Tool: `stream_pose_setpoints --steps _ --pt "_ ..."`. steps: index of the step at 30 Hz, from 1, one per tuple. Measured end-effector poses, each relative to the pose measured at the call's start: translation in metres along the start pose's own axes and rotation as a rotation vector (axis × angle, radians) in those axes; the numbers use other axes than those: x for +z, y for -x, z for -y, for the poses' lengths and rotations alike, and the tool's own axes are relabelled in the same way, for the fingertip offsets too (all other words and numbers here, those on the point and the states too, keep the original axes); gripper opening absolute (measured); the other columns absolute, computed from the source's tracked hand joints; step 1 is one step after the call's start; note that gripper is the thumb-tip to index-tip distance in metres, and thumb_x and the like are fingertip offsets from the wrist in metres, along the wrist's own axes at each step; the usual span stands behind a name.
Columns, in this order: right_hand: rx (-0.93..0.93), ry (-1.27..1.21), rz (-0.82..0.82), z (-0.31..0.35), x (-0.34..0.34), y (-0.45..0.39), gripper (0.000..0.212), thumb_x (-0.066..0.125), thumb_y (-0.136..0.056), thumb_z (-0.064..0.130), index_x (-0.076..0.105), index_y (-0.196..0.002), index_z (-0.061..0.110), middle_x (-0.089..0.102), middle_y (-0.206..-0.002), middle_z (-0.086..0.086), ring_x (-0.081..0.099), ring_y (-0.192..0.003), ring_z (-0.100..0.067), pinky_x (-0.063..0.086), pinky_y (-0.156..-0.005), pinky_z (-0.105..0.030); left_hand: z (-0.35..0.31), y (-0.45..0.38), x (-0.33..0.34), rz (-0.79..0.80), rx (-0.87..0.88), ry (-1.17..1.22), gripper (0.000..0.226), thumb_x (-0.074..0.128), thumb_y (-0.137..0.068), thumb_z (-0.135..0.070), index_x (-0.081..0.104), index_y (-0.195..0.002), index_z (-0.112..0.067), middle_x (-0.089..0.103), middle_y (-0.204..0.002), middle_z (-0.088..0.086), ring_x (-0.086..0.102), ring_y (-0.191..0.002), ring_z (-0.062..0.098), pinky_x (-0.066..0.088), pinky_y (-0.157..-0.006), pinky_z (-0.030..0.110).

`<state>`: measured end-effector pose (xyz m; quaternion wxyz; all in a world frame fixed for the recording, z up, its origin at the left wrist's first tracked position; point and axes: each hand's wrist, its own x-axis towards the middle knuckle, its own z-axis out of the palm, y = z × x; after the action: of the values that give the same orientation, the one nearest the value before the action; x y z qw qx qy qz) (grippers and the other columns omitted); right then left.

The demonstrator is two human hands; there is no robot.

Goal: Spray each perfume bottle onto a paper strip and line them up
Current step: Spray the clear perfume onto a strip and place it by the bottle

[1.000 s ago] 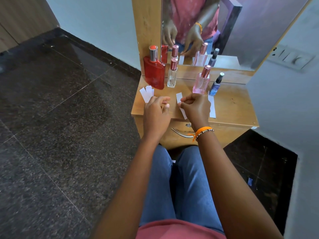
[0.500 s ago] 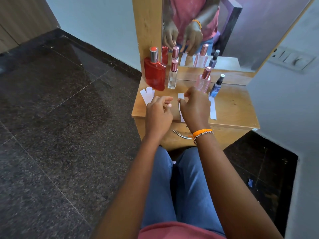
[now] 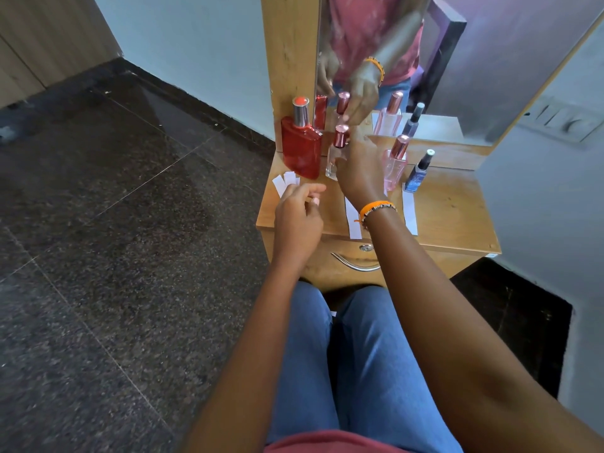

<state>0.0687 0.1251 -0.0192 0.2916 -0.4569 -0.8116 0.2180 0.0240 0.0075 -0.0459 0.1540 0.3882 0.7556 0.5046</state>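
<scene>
Right hand reaches for the clear bottle; two strips laid, two bottles to go.

The right hand (image 3: 359,168) is at the clear bottle (image 3: 333,158) near the table's (image 3: 457,210) back edge; whether its fingers clamp it cannot be told. The left hand (image 3: 299,214) hovers, fingers loosely curled, holding nothing visible. Strips (image 3: 353,217) lie at the front edge before the pink bottle (image 3: 395,163) and blue bottle (image 3: 420,171); spare strips (image 3: 284,183) sit before the red bottle (image 3: 300,148), likely unsprayed.

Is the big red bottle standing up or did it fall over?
Standing up. The red bottle rests on its base with its silver cap on top.
</scene>
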Motion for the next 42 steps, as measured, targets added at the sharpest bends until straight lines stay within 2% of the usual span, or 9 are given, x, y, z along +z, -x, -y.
stream_pose_setpoints --steps 9,13,19,24,28,32,35,39,42 --pt "-0.054 -0.238 0.055 -0.006 -0.041 0.072 0.024 0.067 -0.084 0.013 0.057 -0.106 0.009 0.063 -0.089 0.002 0.062 -0.082 -0.015 0.052 -0.076 -0.031 -0.015 0.008 0.011 0.122 0.109 0.128 0.043 0.06 -0.085 -0.008 0.054 -0.126 -0.018 0.064 -0.114 0.0 0.06 -0.102 0.007 0.046 -0.083 0.014" --pt "0.048 -0.37 0.021 -0.007 -0.052 0.072 0.022 0.072 -0.081 0.018 0.06 -0.097 0.009 0.064 -0.091 0.001 0.061 -0.085 -0.016 0.05 -0.076 -0.026 -0.017 0.017 0.017 0.151 0.144 0.092 0.028 0.06 -0.088 -0.011 0.057 -0.116 -0.012 0.063 -0.104 -0.004 0.057 -0.091 0.002 0.039 -0.072 0.0" --pt "0.088 -0.585 0.042 -0.009 -0.06 0.061 0.015 0.064 -0.084 0.0 0.063 -0.099 -0.002 0.065 -0.085 -0.011 0.061 -0.078 -0.013 0.051 -0.076 -0.024 -0.019 0.024 0.018 0.189 0.121 0.088 0.046 0.052 -0.091 -0.01 0.041 -0.134 -0.022 0.056 -0.128 -0.001 0.048 -0.109 0.0 0.03 -0.079 -0.008" --pt "0.096 -0.621 -0.078 -0.014 -0.058 0.051 0.018 0.059 -0.086 -0.001 0.065 -0.1 0.008 0.067 -0.093 -0.006 0.063 -0.084 -0.011 0.05 -0.08 -0.02 -0.013 0.025 0.01 0.143 0.044 0.102 0.038 0.049 -0.094 -0.014 0.042 -0.131 -0.022 0.054 -0.115 -0.009 0.05 -0.105 0.006 0.036 -0.076 0.008" --pt "0.001 -0.367 -0.005 -0.017 -0.03 0.045 0.022 0.057 -0.08 -0.011 0.059 -0.087 0.01 0.066 -0.097 -0.017 0.064 -0.083 -0.022 0.048 -0.077 -0.015 -0.01 0.016 -0.007 0.042 0.013 0.111 0.038 0.052 -0.093 -0.012 0.043 -0.13 -0.016 0.053 -0.115 -0.008 0.048 -0.106 0.007 0.033 -0.072 -0.005" --pt "-0.08 -0.168 0.143 -0.016 0.006 0.038 0.032 0.054 -0.075 -0.012 0.055 -0.104 -0.001 0.065 -0.095 -0.02 0.061 -0.089 -0.035 0.05 -0.079 -0.04 -0.009 0.013 -0.021 -0.009 -0.034 0.143 0.037 0.054 -0.091 -0.013 0.046 -0.126 -0.02 0.058 -0.118 -0.004 0.054 -0.109 0.011 0.042 -0.086 0.024" --pt "-0.123 -0.05 0.138 -0.015 0.017 0.035 0.033 0.058 -0.077 -0.006 0.055 -0.11 0.002 0.062 -0.105 -0.019 0.059 -0.094 -0.035 0.044 -0.073 -0.035 -0.007 0.013 -0.026 -0.042 -0.061 0.146 0.036 0.055 -0.09 -0.013 0.048 -0.125 -0.022 0.058 -0.121 -0.002 0.054 -0.111 0.015 0.044 -0.089 0.03" --pt "-0.13 -0.149 0.082 -0.016 0.01 0.043 0.048 0.058 -0.077 -0.005 0.05 -0.123 0.005 0.059 -0.115 -0.015 0.056 -0.102 -0.03 0.048 -0.085 -0.038 -0.004 0.011 -0.028 -0.038 -0.043 0.127 0.036 0.058 -0.088 -0.01 0.051 -0.122 -0.018 0.056 -0.114 -0.003 0.055 -0.108 0.016 0.047 -0.088 0.032" --pt "-0.148 -0.387 0.111 -0.021 -0.011 0.061 0.053 0.051 -0.073 -0.013 0.048 -0.121 0.009 0.057 -0.11 0.0 0.056 -0.099 -0.017 0.046 -0.09 -0.021 -0.005 0.008 -0.021 -0.016 -0.016 0.114 0.038 0.061 -0.085 -0.009 0.054 -0.122 -0.012 0.052 -0.117 0.003 0.056 -0.107 0.018 0.049 -0.092 0.034"
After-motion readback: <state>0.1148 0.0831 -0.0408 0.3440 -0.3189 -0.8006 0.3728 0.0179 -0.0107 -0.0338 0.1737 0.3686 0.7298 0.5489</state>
